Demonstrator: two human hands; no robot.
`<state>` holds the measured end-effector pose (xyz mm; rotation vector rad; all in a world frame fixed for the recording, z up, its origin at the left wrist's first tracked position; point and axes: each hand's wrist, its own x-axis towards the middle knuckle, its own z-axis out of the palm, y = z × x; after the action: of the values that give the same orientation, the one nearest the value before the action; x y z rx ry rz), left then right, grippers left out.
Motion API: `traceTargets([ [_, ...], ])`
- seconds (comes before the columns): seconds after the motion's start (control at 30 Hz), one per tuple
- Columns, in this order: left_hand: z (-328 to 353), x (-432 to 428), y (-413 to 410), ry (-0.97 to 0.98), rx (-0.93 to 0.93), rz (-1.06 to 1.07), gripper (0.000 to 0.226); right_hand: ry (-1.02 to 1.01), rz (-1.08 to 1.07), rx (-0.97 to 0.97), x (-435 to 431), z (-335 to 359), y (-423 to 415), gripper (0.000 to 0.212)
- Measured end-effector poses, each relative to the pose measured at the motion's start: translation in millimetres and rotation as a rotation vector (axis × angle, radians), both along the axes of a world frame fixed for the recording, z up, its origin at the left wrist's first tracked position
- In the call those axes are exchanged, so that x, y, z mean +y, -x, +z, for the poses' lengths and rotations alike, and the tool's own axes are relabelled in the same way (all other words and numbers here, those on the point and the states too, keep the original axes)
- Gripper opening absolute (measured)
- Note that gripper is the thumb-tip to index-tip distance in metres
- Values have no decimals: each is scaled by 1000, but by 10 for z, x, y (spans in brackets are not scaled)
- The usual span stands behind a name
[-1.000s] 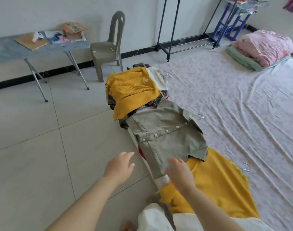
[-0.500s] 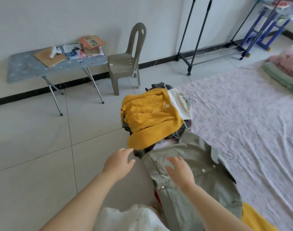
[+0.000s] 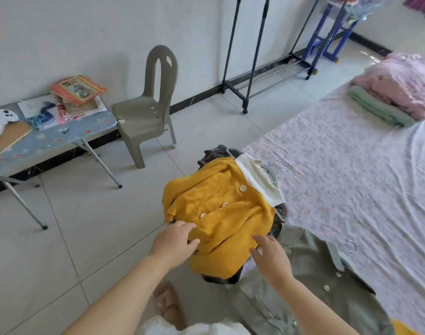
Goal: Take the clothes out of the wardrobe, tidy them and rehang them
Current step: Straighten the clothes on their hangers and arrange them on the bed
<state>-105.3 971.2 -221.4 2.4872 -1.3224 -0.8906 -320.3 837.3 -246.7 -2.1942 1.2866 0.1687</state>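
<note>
A yellow ribbed cardigan (image 3: pixel 221 211) with pale buttons tops a pile of clothes at the edge of the floor mattress. My left hand (image 3: pixel 175 243) lies on its near left edge, fingers stretched out over the knit. My right hand (image 3: pixel 271 257) touches its near right corner with relaxed fingers. An olive green shirt (image 3: pixel 310 288) lies flat under my right forearm. A white garment (image 3: pixel 257 182) on a grey hanger sits behind the cardigan, and dark clothes show beneath the pile.
An empty black clothes rail (image 3: pixel 252 56) stands by the wall. A grey plastic chair (image 3: pixel 148 110) and a folding table (image 3: pixel 52 139) with books stand at the left. Folded pink and green bedding (image 3: pixel 395 93) lies on the mattress (image 3: pixel 351 177). Loose wire hangers (image 3: pixel 351 245) lie nearby.
Both hands have moved forward from the olive shirt up to the yellow cardigan, and the view has shifted forward with them.
</note>
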Motion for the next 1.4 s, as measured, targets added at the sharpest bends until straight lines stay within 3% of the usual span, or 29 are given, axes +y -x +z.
traceTargets([
  [0.43, -92, -1309, -1074, -69, -39, -265, 50, -9, -261, -47, -880, -124, -854, 39],
  [0.9, -816, -3324, -1152, -82, -30, -465, 47, -141, -448, 23, -2805, -1049, -987, 39],
  [1.2, -1369, -3772, -1108, -95, -10, -544, 47, -170, -602, 128, -3458, -1847, -952, 39],
  [1.33, -1497, -3844, -1092, -94, 12, -549, 48, -144, -654, 140, -3499, -2065, -1034, 23],
  [1.4, -1515, -3858, -1093, -79, 11, -552, 48, -128, -693, 109, -3466, -2089, -1051, 26],
])
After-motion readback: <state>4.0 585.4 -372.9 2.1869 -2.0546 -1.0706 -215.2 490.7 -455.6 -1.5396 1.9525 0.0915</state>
